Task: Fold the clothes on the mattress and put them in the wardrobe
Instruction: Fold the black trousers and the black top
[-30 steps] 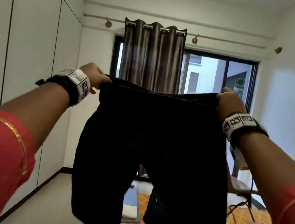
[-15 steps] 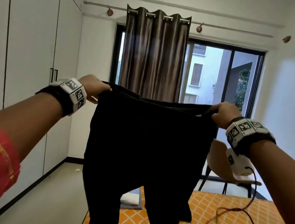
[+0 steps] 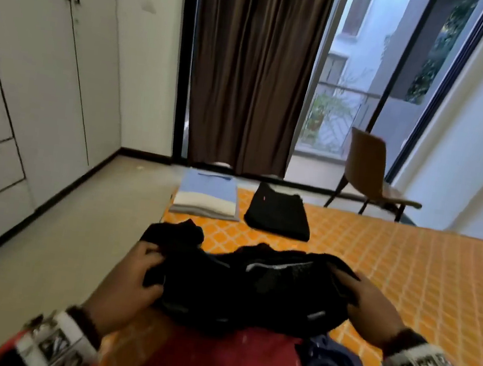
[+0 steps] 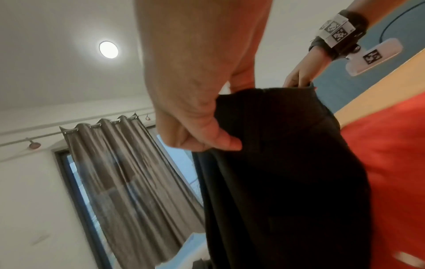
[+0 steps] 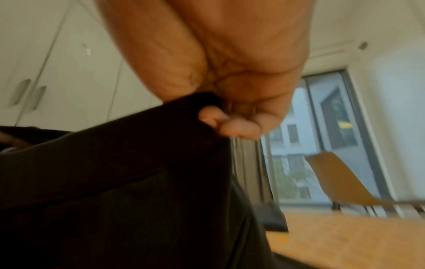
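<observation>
Near the mattress's front-left corner, I see both hands gripping the black trousers: the left hand holds one waist end, the right hand the other. Two folded piles, a blue-and-white stack and a folded black garment, lie by the far-left corner.

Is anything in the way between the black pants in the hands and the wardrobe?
Nothing visible on the way: only bare floor lies between the mattress and the wardrobe. But its doors look shut, and both the left hand and the right hand grip the pants.
</observation>
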Demonstrator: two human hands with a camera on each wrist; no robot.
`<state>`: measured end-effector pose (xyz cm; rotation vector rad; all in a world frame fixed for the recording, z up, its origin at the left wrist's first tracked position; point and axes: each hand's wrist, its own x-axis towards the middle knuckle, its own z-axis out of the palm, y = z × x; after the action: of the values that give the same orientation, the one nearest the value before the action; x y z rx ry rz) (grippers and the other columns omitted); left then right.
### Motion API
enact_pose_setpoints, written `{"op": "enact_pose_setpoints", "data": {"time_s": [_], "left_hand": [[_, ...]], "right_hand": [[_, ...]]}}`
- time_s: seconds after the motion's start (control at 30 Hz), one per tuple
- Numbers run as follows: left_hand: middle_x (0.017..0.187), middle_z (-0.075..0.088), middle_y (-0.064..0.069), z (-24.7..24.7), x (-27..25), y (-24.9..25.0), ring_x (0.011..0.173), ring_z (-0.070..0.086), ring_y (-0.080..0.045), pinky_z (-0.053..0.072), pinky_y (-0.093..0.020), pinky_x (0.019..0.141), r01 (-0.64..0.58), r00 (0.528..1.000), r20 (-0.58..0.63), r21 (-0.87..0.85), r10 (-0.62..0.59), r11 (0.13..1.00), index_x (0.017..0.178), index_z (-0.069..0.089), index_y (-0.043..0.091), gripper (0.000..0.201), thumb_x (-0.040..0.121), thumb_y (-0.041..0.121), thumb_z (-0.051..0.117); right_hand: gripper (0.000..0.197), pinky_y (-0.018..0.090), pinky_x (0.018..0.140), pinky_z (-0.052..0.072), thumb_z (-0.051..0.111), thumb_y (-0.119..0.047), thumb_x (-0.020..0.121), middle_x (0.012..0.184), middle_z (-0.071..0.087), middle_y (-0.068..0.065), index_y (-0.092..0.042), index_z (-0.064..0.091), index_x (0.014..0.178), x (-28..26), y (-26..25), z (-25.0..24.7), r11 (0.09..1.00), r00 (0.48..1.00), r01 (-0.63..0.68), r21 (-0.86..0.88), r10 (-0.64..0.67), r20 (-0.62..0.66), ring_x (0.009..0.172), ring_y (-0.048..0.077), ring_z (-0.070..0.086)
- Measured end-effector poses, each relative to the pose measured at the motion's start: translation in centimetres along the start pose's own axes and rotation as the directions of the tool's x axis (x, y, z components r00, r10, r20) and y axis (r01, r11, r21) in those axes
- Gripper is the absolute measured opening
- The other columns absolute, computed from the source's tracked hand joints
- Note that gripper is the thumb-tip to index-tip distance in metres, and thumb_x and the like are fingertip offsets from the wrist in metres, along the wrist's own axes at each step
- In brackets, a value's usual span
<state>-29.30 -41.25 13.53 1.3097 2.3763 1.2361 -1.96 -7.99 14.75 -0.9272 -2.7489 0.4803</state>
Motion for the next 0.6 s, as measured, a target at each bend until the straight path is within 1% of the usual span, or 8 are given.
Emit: {"op": "enact_pose_setpoints", "data": {"time_s": [0.07,0.2,0.27,0.3,0.33,0.4,0.5,0.6], "left_hand": [[0.114,0.050,0.016,3.4,-4.1,-1.9,0.104,0.052,0.007,0.038,-0.005,0.079,0.008,1.000,-0.010,-0.004,-0.008,1.000,0.103,0.069,0.027,0.025,0.080,0.018,0.068],[0.105,0.061,0.009,7.4,-8.8,-3.1,0.085,0.059,-0.013,0.045,-0.023,0.071,-0.081,0.985,-0.141,0.119,0.098,0.990,0.085,0.077,0.019,0.033,0.078,0.037,0.051],[0.103,0.060,0.011,7.6,-9.5,-3.1,0.083,0.054,-0.012,0.041,-0.023,0.065,-0.179,0.975,-0.083,0.240,0.204,0.954,0.075,0.077,0.024,0.020,0.072,0.025,0.057],[0.099,0.060,0.014,7.4,-9.6,-3.3,0.085,0.050,-0.009,0.039,-0.020,0.065,-0.209,0.974,-0.026,0.278,0.225,0.937,0.070,0.075,0.031,0.020,0.065,0.019,0.060],[0.093,0.061,0.016,7.3,-9.7,-3.6,0.086,0.046,-0.006,0.037,-0.016,0.066,-0.230,0.972,0.030,0.314,0.233,0.921,0.064,0.071,0.037,0.025,0.058,0.014,0.061],[0.083,0.061,0.017,7.5,-10.1,-4.0,0.087,0.043,-0.005,0.040,-0.015,0.062,-0.257,0.965,0.136,0.346,0.223,0.902,0.055,0.063,0.038,0.026,0.052,0.014,0.058],[0.100,0.058,0.012,8.7,-10.8,-3.2,0.095,0.052,-0.011,0.052,-0.029,0.060,-0.281,0.949,0.239,0.332,0.208,0.901,0.060,0.055,0.031,0.020,0.048,0.015,0.058],[0.118,0.051,0.011,9.8,-10.7,-0.8,0.100,0.054,-0.011,0.045,-0.021,0.072,-0.346,0.918,0.300,0.287,0.259,0.893,0.072,0.043,0.029,0.018,0.061,0.024,0.056]], "right_hand": [[0.041,0.026,0.076,0.045,0.055,-0.027,0.083,0.111,0.065,0.009,-0.022,0.066,0.122,-4.4,1.3,3.1,0.989,0.973,-0.042,0.143,0.073,-0.221,0.094,0.030,0.063],[0.041,0.004,0.068,0.034,0.053,-0.030,0.079,0.087,0.068,0.024,0.005,0.072,0.089,-11.4,0.3,6.5,0.939,0.754,-0.124,0.321,0.300,-0.584,0.079,0.010,0.056],[0.023,0.010,0.082,0.040,0.064,-0.011,0.083,0.092,0.066,0.032,0.010,0.069,0.090,-13.2,0.3,7.9,0.884,0.724,-0.193,0.425,0.421,-0.547,0.085,0.007,0.062],[0.014,0.027,0.088,0.045,0.066,0.000,0.085,0.095,0.065,0.034,0.012,0.068,0.091,-13.9,0.7,8.8,0.848,0.714,-0.255,0.464,0.489,-0.501,0.093,0.022,0.065],[0.009,0.040,0.085,0.045,0.065,0.008,0.085,0.097,0.066,0.034,0.012,0.068,0.093,-14.4,1.3,9.6,0.822,0.717,-0.318,0.472,0.534,-0.448,0.094,0.035,0.065],[0.010,0.037,0.073,0.042,0.063,0.007,0.086,0.101,0.067,0.029,0.008,0.070,0.094,-14.9,3.0,11.0,0.856,0.770,-0.352,0.378,0.494,-0.403,0.089,0.042,0.064],[0.026,0.038,0.080,0.047,0.061,0.012,0.086,0.136,0.053,0.013,-0.002,0.072,0.105,-15.0,5.5,12.5,0.938,0.882,-0.261,0.228,0.328,-0.340,0.108,0.034,0.059],[0.043,0.039,0.089,0.048,0.055,0.020,0.081,0.145,0.044,-0.009,-0.006,0.071,0.111,-14.7,5.6,12.3,0.978,0.913,-0.053,0.202,0.130,-0.386,0.124,0.026,0.051]]}}
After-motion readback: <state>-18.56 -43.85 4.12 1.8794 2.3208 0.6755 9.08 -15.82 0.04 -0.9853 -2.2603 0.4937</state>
